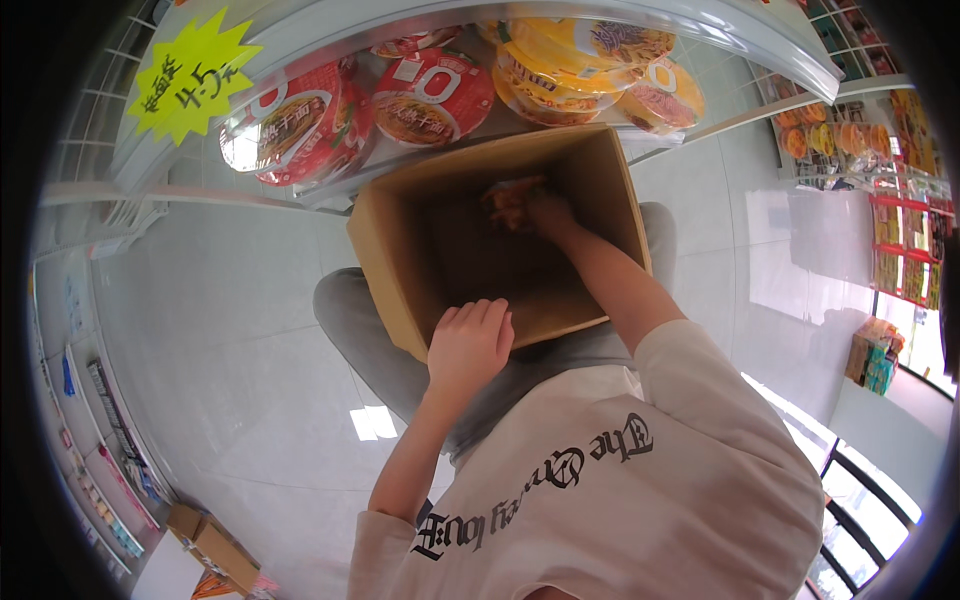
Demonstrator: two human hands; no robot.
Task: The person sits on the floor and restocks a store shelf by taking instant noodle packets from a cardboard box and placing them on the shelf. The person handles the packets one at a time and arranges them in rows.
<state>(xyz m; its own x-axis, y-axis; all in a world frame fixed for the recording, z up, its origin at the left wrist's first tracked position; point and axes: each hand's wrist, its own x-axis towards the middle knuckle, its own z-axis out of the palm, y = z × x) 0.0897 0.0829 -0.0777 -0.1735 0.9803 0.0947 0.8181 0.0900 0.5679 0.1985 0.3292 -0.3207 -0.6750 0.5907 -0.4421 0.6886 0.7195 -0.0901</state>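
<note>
An open cardboard box (388,277) rests on my lap, its mouth facing up towards me. My right hand (551,212) is deep inside it, its fingers on an orange-red printed package (512,204) in the shadow; how firmly they hold it is hard to see. My left hand (472,339) lies over the near rim of the box, fingers curled over the edge. Just beyond the box, red instant noodle bowls (433,97) and yellow noodle bowls (559,82) stand on a shelf.
The metal shelf's front rail (525,11) arches across the top, with a yellow star-shaped price tag (193,76) at its left. Stocked shelves (105,450) line the left side. A cardboard carton (214,547) lies lower left; stacked packages (875,355) stand at the right.
</note>
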